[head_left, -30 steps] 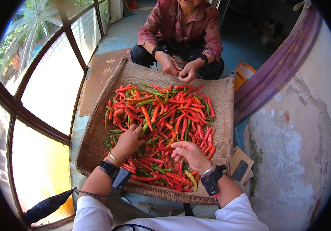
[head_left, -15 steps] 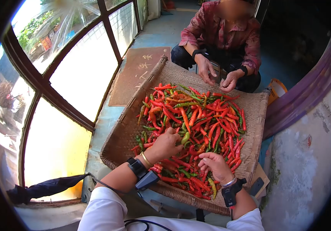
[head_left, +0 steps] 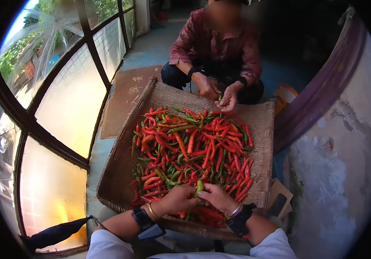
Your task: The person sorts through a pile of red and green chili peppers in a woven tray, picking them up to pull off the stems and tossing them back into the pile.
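Since the earlier frame the hands have drawn together at the near edge of the tray: the left hand (head_left: 177,199), which was reaching into the middle of the pile, and the right hand (head_left: 218,198), which rested apart on the peppers, now meet with fingertips touching on one green chili pepper (head_left: 199,187). Both sets of fingers are narrowed, pinching that pepper between them; it stands nearly upright, held just above the near part of the chili pile (head_left: 192,149). The pile of red, orange and green peppers covers the centre of the woven tray (head_left: 261,142), leaving bare weave along the left rim, the right side and the far corners. Each wrist carries a black strapped device, and the left also a thin bangle. Across the tray, another person crouches; that person's hands (head_left: 218,93) are close together at the far edge, holding a small green piece just above the weave. Edges: the window frame (head_left: 60,101) runs close along the left of the tray, a floor mat (head_left: 125,97) lies between window and far-left corner, and a plastered wall (head_left: 336,155) stands near the right rim. A phone (head_left: 279,205) lies just beside the near-right corner. Open floor shows at the far left beyond the mat.
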Tool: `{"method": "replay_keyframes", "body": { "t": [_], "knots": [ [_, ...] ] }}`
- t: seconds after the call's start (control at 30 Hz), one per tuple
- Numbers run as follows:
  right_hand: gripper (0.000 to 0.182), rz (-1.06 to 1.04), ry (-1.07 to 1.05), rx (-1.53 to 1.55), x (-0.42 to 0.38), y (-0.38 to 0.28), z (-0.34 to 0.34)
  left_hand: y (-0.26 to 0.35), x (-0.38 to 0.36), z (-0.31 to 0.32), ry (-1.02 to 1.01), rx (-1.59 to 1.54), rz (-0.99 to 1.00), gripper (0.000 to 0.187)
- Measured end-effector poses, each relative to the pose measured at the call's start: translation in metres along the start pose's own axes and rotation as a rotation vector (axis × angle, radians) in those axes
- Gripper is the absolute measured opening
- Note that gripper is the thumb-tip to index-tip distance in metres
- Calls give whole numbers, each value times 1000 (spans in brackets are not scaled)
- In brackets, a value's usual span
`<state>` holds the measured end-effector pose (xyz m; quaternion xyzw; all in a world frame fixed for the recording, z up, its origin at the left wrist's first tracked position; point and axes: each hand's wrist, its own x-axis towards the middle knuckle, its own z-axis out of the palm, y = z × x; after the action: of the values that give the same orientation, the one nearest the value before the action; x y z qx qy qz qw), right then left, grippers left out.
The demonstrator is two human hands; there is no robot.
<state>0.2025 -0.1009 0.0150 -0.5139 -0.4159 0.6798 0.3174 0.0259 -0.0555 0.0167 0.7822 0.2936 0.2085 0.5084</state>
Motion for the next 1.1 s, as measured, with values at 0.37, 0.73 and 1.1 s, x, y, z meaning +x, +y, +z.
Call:
{"method": "replay_keyframes", "body": {
  "t": [0.37,0.73,1.1],
  "knots": [
    [12,-57,150,329,1,-9,-21,-8,6,-12,50,-306,-315,13],
    [14,-48,92,370,1,-8,-14,-7,1,-26,108,-499,-311,29],
    [14,-55,-6,437,-1,-7,-10,2,1,-7,-17,-393,-310,22]
  ]
}}
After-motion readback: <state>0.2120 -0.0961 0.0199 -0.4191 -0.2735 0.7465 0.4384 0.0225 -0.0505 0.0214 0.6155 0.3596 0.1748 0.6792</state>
